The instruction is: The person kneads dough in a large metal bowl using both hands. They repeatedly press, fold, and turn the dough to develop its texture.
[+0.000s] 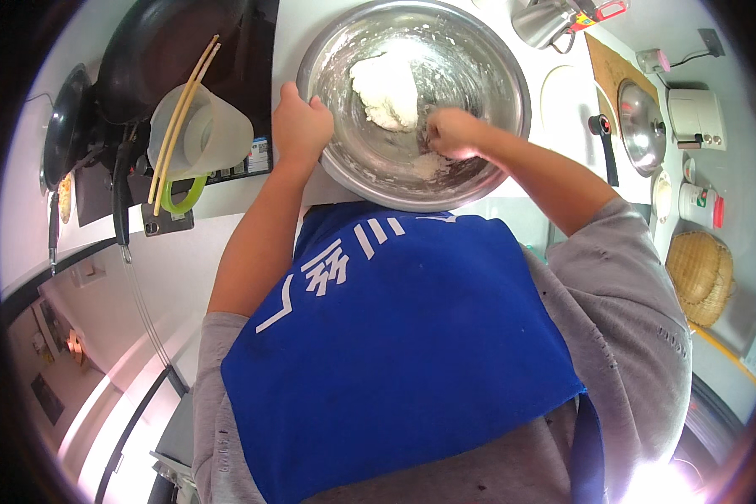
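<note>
A wide stainless steel mixing bowl stands on the counter before me, its inner wall smeared with flour and dough residue. On its left rim my left hand is closed, with the thumb on the edge. A pale lump of dough lies inside, left of the middle. My right hand is down in the bowl to the right of the dough, fingers curled and slightly blurred against the bottom. Crumbly flour bits lie just below that hand. Whether its fingers hold anything is hidden.
To the left, a plastic measuring jug with a green handle carries chopsticks across its top. A black wok sits behind it; a phone lies by the counter edge. On the right are a steel pitcher and a pan lid.
</note>
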